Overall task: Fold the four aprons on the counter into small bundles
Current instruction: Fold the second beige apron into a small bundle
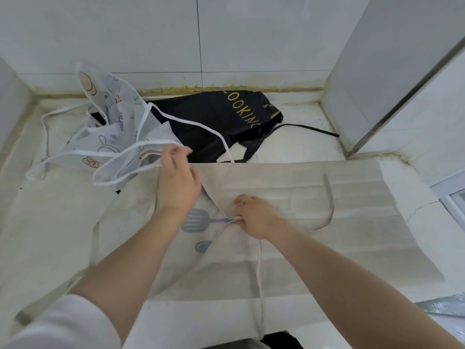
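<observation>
Your beige apron [302, 197] lies spread flat across the front of the counter [314, 147], its long axis running left to right, with the folded-over layer covering the right half and the printed utensils showing near the middle. Your right hand [254, 217] sits at the centre of the cloth, fingers curled and pinching the white tie [260, 273], which trails from there straight toward the counter's front edge. Your left hand [178, 182] reaches further back, its fingertips closed on the apron's rear edge, just beside the loose loops of the white patterned apron [110, 137] heaped toward the back left corner. The black apron [216, 122] with yellow lettering lies crumpled along the back edge, touching the patterned one and still unfolded. A fourth apron I cannot pick out for certain.

What the next fold turns on, as I judge it: the unfolded part of the beige cloth lies to the left of both hands, so your left hand is the nearer one to carry that edge across, while your right pins the tie at the centre. Watch that the patterned apron's straps near your left fingers do not get caught up.
</observation>
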Demonstrator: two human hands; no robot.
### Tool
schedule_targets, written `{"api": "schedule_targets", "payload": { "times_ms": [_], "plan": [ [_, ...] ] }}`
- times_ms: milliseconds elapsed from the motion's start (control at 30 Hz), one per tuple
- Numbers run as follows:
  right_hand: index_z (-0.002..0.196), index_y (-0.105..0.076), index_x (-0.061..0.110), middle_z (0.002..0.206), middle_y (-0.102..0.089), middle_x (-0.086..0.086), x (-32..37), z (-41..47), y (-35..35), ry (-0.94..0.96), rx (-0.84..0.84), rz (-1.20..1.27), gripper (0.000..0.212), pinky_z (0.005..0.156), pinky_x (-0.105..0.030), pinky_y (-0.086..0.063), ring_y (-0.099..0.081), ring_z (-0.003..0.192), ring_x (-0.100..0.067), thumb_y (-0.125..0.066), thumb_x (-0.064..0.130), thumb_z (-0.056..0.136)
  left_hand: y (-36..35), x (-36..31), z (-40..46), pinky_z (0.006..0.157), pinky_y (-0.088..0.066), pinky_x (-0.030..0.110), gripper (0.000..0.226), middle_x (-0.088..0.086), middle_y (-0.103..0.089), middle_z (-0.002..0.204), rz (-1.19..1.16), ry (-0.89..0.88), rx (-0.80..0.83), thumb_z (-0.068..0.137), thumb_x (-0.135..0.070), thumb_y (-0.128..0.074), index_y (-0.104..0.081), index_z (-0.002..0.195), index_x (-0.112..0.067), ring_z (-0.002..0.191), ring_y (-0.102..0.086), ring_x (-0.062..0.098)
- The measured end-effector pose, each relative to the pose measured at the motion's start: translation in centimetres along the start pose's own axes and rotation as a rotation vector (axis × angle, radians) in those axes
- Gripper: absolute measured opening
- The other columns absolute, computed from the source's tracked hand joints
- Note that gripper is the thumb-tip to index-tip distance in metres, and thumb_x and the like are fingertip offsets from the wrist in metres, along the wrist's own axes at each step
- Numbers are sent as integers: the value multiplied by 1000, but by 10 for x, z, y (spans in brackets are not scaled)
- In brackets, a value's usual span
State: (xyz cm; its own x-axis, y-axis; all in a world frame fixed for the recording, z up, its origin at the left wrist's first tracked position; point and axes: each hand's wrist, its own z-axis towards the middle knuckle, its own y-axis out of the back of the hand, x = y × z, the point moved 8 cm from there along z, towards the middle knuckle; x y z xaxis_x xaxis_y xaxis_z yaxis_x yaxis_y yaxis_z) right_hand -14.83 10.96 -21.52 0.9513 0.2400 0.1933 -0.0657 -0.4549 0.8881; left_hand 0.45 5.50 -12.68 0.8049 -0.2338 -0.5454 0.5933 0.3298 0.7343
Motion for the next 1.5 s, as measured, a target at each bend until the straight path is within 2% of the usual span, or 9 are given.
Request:
{"api": "schedule_targets", "payload": {
  "times_ms": [133,200,300,467,733,933,1067,1300,1500],
  "plan": [
    [126,-54,7,140,-38,-7,1,5,-8,3,-15,-20,34,98,-32,-40,-45,121,-28,-47,15,94,-74,-32,-32,92,-40,41,36,16,-48,132,82,-303,499,89,-16,-49,-56,123,-5,116,-51,33],
    [124,-56,5,133,-42,-10,-2,3,-8,15,-15,-7,35,98,-34,-40,-47,117,-30,-47,11,90,-108,-17,-59,114,-12,38,76,6,-24,154,199,-257,756,89,-57,-9,-31,145,-11,142,-19,25],
    [119,-56,3,132,-42,-9,-14,-6,-5,36,19,-17,33,94,-34,-42,-49,115,-30,-48,11,88,-120,1,-79,117,6,37,116,1,5,158,278,-283,823,61,-81,27,-7,151,-16,145,6,22],
    [112,-58,9,126,-46,-7,-69,-15,14,-96,143,-146,28,88,-36,-47,-51,115,-29,-51,19,87,-120,5,-85,116,13,43,132,0,22,155,347,-420,952,41,-95,17,6,150,-20,142,22,26],
    [123,-54,18,132,-50,-7,-110,37,115,-315,-48,-357,30,108,-43,-25,-40,127,-28,-42,21,96,-122,0,-85,113,18,36,113,-13,25,148,260,-392,909,54,-82,31,4,149,-27,142,21,17],
    [147,-21,12,158,-5,-12,-27,67,110,-37,-294,-183,62,119,-43,-6,0,146,-30,-46,8,90,-98,21,-56,101,-30,19,52,0,-49,130,-317,17,701,83,-37,-37,-60,120,-7,120,-49,19],
    [152,-6,17,160,3,2,21,61,21,205,-3,-35,63,118,-34,-1,6,147,-18,-38,28,99,-60,34,-58,81,-41,25,37,9,-64,103,-18,-188,407,73,-21,-39,-68,91,-6,90,-56,22],
    [150,2,30,157,14,13,15,61,-12,120,41,-49,64,117,-38,5,13,145,-12,-32,42,97,-14,81,-51,71,-52,43,45,8,-63,109,447,-77,359,74,-31,-36,-65,101,-10,105,-45,23],
    [149,-10,28,158,8,15,8,47,-7,119,1,-27,60,117,-38,1,7,146,-11,-36,34,96,38,80,13,108,-28,42,46,24,-47,131,363,-59,195,86,-13,-48,-48,128,4,124,-35,35]
  ]
}}
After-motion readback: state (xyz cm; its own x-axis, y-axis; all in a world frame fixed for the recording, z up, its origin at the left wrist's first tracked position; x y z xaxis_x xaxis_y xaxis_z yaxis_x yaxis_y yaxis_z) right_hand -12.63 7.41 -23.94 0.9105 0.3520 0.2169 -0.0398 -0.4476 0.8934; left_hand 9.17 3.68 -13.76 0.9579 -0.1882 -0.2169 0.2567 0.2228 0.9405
